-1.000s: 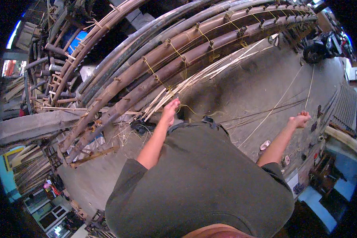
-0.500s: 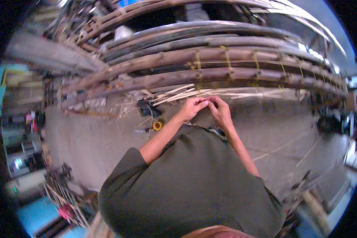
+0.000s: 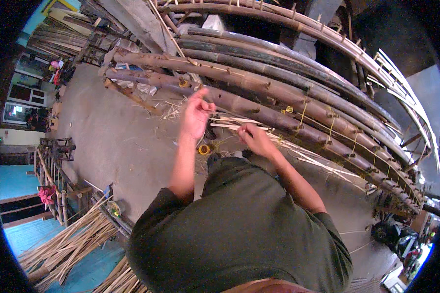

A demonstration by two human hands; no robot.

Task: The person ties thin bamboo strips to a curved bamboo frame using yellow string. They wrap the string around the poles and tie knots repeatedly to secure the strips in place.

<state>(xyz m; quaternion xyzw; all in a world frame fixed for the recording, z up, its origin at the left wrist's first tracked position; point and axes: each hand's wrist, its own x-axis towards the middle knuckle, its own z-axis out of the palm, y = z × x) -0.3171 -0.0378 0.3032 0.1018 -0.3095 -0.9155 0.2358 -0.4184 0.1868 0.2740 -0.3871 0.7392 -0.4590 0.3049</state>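
Observation:
My left hand [image 3: 197,117] is raised in front of the near thick bamboo pole [image 3: 234,103], its index finger stretched out and the other fingers partly bent. Nothing shows in it, though motion softens the fingertips. Lower and to the right, my right hand [image 3: 253,138] has its fingers bent together over the pale bamboo strips [image 3: 298,152]. Whatever it may pinch is hidden. Yellow cord [image 3: 303,117] is tied at intervals along the long poles. Beneath my left wrist, a yellow ring-shaped thing [image 3: 203,149], perhaps a tape roll, lies on the floor.
More long bamboo poles [image 3: 278,61] are stacked beyond the near ones. A concrete post [image 3: 134,22] rises at the back left. Bundled thin bamboo sticks [image 3: 76,239] lie at the lower left near a bamboo rack [image 3: 58,195]. Black bags [image 3: 388,232] sit at the right.
My hands were together, fingertips meeting; now they are apart, the left one raised up and to the left. The view has turned, so the poles slant down to the right.

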